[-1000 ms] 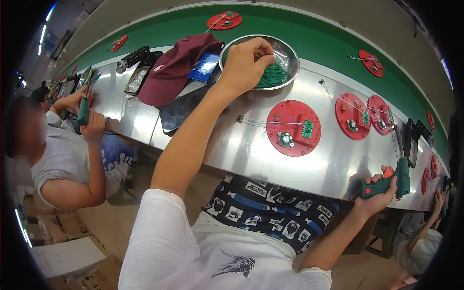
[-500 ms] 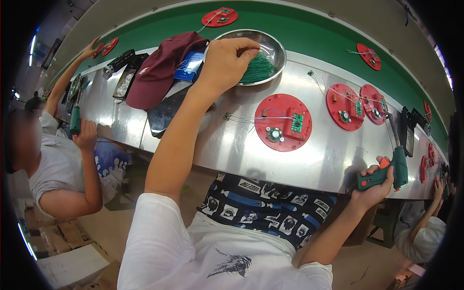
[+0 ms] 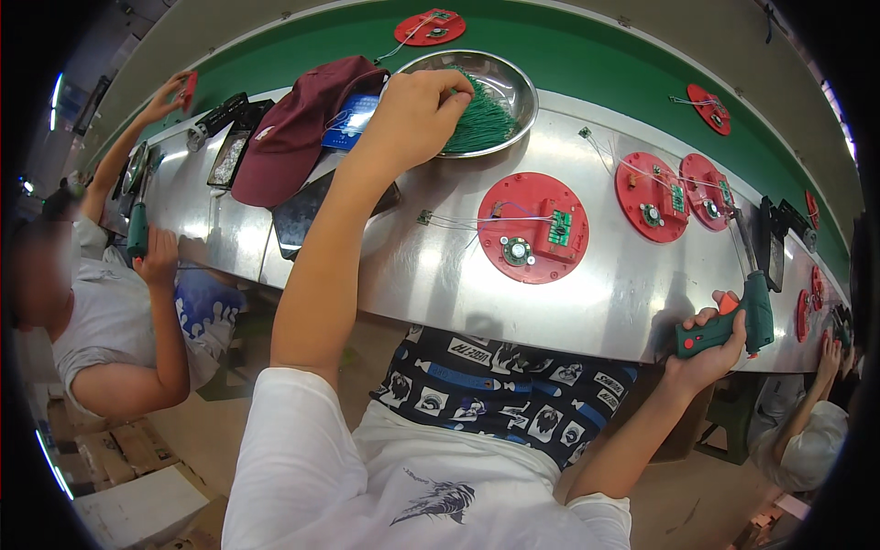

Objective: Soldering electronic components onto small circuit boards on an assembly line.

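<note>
My left hand [image 3: 414, 119] is over the near left part of a round metal bowl [image 3: 522, 81], its thumb and fingers pinched together against a bundle of thin green wires [image 3: 484, 126]. Whether a wire is between the fingertips is hidden. Low on the right, my right hand [image 3: 710, 353] grips a green soldering gun [image 3: 754, 312] with an orange trigger, its metal tip pointing up beside a red disc [image 3: 704, 183]. Another red disc [image 3: 495, 259], carrying a green circuit board, a round part and thin wires, lies in the middle of the metal table.
A maroon cap [image 3: 284, 147], a blue packet [image 3: 348, 124] and a dark flat device [image 3: 298, 215] lie left of the bowl. Another red disc [image 3: 642, 174] sits at the right. More discs rest on the green belt [image 3: 587, 55]. Co-workers [image 3: 128, 339] sit on both sides.
My left hand has shifted a little left over the bowl, showing more green wires beside its fingers. My right hand keeps its grip. The left co-worker's far hand has lifted a red disc.
</note>
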{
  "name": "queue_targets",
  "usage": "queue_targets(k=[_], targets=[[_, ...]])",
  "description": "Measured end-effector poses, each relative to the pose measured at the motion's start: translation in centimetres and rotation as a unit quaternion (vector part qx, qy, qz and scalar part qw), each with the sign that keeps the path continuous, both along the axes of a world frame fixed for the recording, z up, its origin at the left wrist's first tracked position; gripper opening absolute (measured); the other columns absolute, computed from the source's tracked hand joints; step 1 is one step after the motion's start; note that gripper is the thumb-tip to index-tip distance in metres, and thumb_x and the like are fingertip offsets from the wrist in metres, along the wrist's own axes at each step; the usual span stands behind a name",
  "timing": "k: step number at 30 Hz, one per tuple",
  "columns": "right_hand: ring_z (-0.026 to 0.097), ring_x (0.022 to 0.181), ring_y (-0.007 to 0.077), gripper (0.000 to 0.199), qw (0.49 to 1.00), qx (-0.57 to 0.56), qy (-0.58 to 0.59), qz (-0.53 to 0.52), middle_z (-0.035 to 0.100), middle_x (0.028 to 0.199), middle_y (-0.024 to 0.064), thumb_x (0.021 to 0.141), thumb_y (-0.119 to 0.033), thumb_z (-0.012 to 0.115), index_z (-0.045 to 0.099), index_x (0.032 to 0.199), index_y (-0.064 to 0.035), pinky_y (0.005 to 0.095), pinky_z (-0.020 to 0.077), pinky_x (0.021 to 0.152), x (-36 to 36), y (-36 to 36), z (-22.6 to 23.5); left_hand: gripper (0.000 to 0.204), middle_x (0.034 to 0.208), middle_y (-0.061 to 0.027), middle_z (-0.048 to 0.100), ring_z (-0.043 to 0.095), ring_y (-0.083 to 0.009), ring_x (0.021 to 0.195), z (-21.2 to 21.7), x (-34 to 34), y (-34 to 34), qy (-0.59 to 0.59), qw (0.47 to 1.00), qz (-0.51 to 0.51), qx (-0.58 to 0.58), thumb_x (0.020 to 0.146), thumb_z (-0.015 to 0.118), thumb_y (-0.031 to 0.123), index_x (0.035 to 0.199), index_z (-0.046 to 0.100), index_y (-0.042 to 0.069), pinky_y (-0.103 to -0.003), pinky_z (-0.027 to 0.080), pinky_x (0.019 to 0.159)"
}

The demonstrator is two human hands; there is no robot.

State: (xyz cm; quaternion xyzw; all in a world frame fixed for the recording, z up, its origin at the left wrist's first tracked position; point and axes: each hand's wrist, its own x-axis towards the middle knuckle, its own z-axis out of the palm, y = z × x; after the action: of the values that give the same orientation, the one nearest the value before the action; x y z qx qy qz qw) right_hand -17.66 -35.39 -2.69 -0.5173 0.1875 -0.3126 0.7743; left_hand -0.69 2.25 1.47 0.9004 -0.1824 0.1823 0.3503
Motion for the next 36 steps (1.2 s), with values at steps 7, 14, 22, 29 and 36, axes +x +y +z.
queue_targets(k=[7,14,22,29,36], targets=[[0.052,0.066,0.0093,0.035,1.000,-0.011,0.005,-0.006,0.060,0.101,0.0090,0.101,-0.031,0.046,0.056,0.113,0.0002,0.0255,0.0439,0.053,0.1,0.3,0.1,0.015,0.080,-0.0171,0.071,0.069,-0.0255,0.071,0.7,-0.2,0.4,0.064,0.997,0.033,-0.018,0.091,0.061,0.008,0.099,0.070,0.000,-0.034,0.053,0.069],[0.052,0.059,0.0097,0.035,0.999,-0.017,0.012,-0.030,0.058,0.087,0.0077,0.101,-0.030,0.042,0.057,0.108,0.0003,0.0258,0.0437,0.049,0.4,1.1,0.7,0.015,0.085,-0.0094,0.072,0.064,-0.0114,0.073,0.8,0.7,1.8,0.109,0.965,0.006,-0.238,0.091,0.062,0.002,0.102,0.071,-0.003,-0.024,0.050,0.068],[0.052,0.065,0.0094,0.035,1.000,-0.005,0.002,0.004,0.061,0.101,0.0097,0.101,-0.030,0.046,0.056,0.114,0.0006,0.0253,0.0438,0.052,0.0,0.1,0.0,0.018,0.095,-0.0095,0.073,0.063,-0.0098,0.080,1.3,0.1,1.6,0.153,0.941,-0.045,-0.299,0.090,0.061,-0.002,0.107,0.069,-0.006,-0.022,0.051,0.074],[0.055,0.058,0.0132,0.038,0.989,-0.084,-0.072,0.100,0.059,0.103,0.0162,0.100,-0.030,0.046,0.053,0.113,0.0054,0.0272,0.0469,0.044,-0.5,0.3,-0.1,0.020,0.098,-0.0084,0.072,0.064,-0.0118,0.087,2.9,-3.7,-1.3,0.165,0.955,-0.070,-0.235,0.088,0.059,-0.006,0.105,0.070,-0.006,-0.024,0.049,0.080],[0.057,0.051,0.0195,0.054,0.953,-0.191,-0.074,0.224,0.061,0.102,0.0226,0.092,-0.030,0.064,0.051,0.127,0.0095,0.0279,0.0441,0.042,-3.9,3.0,-0.3,0.020,0.084,-0.0140,0.069,0.065,-0.0269,0.072,-0.8,-12.6,-6.2,-0.088,0.989,-0.071,-0.098,0.074,0.063,-0.008,0.091,0.072,-0.002,-0.034,0.052,0.067]])
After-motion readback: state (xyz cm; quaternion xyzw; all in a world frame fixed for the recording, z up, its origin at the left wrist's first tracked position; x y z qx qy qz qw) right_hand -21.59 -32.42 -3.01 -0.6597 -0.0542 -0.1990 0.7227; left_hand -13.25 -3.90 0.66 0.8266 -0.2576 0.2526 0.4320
